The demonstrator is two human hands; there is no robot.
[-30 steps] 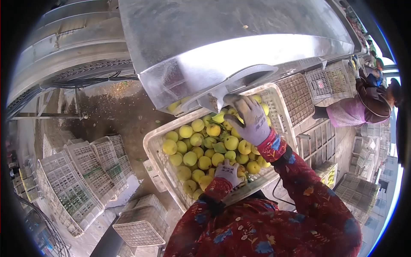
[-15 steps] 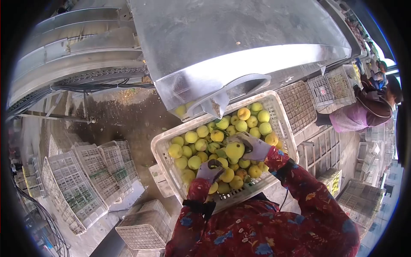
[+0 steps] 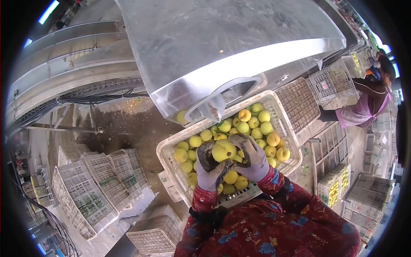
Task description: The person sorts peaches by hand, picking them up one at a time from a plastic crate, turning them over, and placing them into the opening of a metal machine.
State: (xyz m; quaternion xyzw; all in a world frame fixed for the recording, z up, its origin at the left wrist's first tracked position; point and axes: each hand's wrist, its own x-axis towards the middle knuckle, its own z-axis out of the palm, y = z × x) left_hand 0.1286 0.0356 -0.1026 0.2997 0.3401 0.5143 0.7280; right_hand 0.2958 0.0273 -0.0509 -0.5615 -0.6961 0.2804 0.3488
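Observation:
A yellow-green peach (image 3: pixel 223 150) with a dark stem hollow is held between my two gloved hands, above the crate. My left hand (image 3: pixel 206 168), in a pale glove with dark, dirty fingers, curls round its left side. From the right, my right hand (image 3: pixel 253 157) closes round it, wearing a similar glove. Below the hands, a white plastic crate (image 3: pixel 173 174) holds many yellow and green peaches (image 3: pixel 244 115), some with an orange blush. A few green leaves lie among them.
A metal chute (image 3: pixel 239 55) rises just beyond the crate, its curved lip (image 3: pixel 214 105) over the crate's far edge. Empty crates (image 3: pixel 85 192) stand at left, another crate (image 3: pixel 295 103) at right. A person (image 3: pixel 368 98) in an apron stands by crates at far right.
My right hand has moved left and my left hand up, so both now close round one peach. The view has shifted slightly, and the person at right has an arm stretched toward the crates.

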